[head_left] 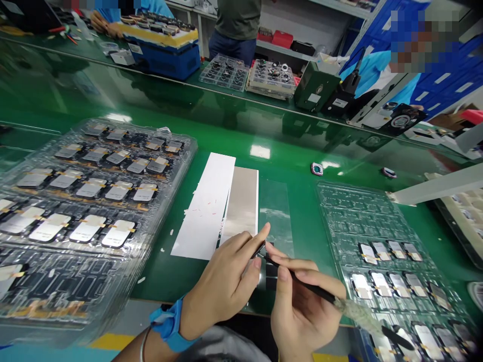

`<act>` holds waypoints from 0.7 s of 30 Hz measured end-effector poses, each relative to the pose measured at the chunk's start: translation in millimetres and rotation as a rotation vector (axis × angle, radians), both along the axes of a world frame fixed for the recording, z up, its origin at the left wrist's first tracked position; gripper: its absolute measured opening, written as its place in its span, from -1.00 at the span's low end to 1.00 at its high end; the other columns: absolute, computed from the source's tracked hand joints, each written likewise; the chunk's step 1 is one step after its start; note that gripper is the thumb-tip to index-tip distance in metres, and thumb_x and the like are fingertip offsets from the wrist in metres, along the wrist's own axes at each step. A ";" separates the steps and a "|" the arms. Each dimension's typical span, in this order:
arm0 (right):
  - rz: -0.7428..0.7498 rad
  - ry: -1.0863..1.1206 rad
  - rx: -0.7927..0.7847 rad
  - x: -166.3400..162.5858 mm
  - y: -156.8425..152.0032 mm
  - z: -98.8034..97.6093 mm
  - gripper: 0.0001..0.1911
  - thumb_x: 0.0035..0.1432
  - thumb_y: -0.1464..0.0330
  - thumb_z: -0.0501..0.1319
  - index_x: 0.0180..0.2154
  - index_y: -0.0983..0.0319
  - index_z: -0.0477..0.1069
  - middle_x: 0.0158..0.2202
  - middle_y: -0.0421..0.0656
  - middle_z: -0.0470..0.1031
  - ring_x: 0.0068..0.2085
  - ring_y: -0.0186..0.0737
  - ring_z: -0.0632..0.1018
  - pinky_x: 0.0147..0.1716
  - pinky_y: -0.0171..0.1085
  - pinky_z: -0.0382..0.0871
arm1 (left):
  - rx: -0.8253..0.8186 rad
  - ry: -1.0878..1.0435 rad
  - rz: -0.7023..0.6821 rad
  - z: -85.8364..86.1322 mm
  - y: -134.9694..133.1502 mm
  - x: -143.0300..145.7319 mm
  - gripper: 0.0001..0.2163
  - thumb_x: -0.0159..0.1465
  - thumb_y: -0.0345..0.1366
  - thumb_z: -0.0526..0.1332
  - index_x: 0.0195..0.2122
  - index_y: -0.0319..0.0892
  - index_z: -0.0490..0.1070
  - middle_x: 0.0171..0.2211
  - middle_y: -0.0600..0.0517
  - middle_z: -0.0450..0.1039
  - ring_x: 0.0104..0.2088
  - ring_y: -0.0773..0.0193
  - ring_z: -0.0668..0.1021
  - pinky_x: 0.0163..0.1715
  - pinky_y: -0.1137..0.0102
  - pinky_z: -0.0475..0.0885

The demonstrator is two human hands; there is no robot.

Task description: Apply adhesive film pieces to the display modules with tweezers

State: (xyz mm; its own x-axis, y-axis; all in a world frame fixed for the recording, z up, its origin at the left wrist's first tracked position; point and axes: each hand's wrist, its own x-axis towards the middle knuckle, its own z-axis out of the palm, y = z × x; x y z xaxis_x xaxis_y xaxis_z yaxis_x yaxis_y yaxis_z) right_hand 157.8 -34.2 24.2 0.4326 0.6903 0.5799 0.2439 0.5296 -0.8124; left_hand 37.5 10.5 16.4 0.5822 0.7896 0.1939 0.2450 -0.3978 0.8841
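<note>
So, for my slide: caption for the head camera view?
Left hand and right hand meet at a slim black tool over a green bench, between plastic trays of parts.

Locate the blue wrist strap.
In the head view, the blue wrist strap sits just behind the left hand, by the near edge of the green bench.

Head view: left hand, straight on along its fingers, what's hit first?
The left hand would likely meet the clear film sheet on the green mat first; depth is unclear, so it may pass above.
</note>
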 end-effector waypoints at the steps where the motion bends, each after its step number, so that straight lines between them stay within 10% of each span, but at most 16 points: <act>1: 0.002 -0.002 -0.007 0.1 0.0 0.1 -0.65 0.15 0.73 0.11 -0.15 0.21 0.24 -0.26 -0.13 0.54 -0.16 -0.16 0.63 -0.13 -0.08 0.63 | 0.000 0.005 0.002 0.5 -0.2 0.1 -0.52 0.46 -0.31 -0.10 0.40 -0.03 -0.05 -0.16 -0.04 0.34 -0.16 0.13 0.44 -0.14 0.16 0.41; 11: -0.024 0.131 -0.009 8.4 -0.8 6.3 -0.81 0.29 0.58 0.05 -0.17 0.20 0.31 -0.30 -0.17 0.46 -0.24 -0.22 0.57 -0.17 -0.12 0.55 | 0.086 0.038 0.060 -1.0 3.6 3.9 -0.55 0.41 -0.41 -0.05 0.31 -0.08 0.19 -0.35 0.03 0.32 -0.35 0.22 0.44 -0.36 0.34 0.37; 21: 0.278 -0.335 -0.509 46.6 -15.8 21.9 -0.89 0.22 0.36 0.22 -0.39 0.18 0.40 -0.43 -0.26 0.29 -0.41 -0.36 0.38 -0.46 -0.39 0.25 | -0.199 -0.070 -0.125 22.4 -11.7 -0.7 -0.57 0.49 -0.23 -0.06 0.37 0.11 0.07 -0.29 0.03 0.49 -0.21 0.21 0.54 -0.17 0.34 0.51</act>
State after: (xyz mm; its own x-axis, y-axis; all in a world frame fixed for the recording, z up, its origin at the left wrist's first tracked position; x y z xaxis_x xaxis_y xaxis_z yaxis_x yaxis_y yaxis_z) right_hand 204.4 -50.0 46.1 0.0523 0.9730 0.2249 0.4363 0.1803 -0.8816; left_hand 36.8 -1.2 38.9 0.6685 0.7388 0.0854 0.1398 -0.2376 0.9613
